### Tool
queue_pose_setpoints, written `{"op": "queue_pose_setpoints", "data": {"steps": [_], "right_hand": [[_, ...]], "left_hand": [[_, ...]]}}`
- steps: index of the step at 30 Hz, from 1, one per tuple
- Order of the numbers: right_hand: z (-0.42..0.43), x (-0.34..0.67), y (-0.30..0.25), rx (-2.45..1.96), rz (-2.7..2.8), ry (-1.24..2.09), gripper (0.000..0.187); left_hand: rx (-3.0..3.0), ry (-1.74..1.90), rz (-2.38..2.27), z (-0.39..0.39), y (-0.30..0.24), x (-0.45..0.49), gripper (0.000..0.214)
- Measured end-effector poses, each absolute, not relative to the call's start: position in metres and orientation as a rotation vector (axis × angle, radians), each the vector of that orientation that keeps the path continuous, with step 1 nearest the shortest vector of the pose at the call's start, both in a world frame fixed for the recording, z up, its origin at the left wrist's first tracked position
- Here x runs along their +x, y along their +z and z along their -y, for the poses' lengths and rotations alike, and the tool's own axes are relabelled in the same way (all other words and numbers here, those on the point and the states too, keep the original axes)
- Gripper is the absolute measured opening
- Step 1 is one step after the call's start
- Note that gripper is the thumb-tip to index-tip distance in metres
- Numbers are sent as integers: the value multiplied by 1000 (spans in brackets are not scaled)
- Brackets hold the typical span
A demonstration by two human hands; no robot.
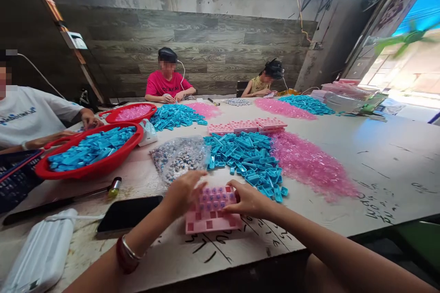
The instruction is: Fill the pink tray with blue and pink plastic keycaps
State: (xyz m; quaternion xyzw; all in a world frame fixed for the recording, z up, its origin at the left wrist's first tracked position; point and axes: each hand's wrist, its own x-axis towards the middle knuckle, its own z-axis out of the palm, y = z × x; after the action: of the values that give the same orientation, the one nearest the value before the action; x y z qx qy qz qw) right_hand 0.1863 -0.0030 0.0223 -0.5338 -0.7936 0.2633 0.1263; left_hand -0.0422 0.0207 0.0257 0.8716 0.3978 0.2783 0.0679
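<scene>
"What lies before the person on the table point(343, 146)?"
"A pink tray point(218, 220); the right hand point(252, 199) holds its right edge, thumb apart from fingers."
"And the left hand point(183, 193)?"
"Opposite, at its upper left, fingers blurred; whether it grips, one cannot tell."
"Inside?"
"Small bluish pieces point(216, 197), in upper rows."

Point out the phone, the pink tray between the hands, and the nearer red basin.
Phone point(126, 213), head view: dark screen.
Pink tray point(224, 225), head view: bare near edge.
Nearer red basin point(82, 173), head view: near rim.
</scene>
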Motion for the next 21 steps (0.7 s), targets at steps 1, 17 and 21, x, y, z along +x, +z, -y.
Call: {"op": "queue_pose_setpoints", "data": {"steps": [1,17,21], "right_hand": [[5,186,23,-1580,2345,708,54],[-5,333,31,-2166,2047,-98,41],[-7,345,20,-2144,2082,-11,24]], "left_hand": [[2631,853,-1301,-26,27,-48,23],[2564,281,-1775,-54,26,-78,13],[2549,562,-1775,-47,30,-71,12]]}}
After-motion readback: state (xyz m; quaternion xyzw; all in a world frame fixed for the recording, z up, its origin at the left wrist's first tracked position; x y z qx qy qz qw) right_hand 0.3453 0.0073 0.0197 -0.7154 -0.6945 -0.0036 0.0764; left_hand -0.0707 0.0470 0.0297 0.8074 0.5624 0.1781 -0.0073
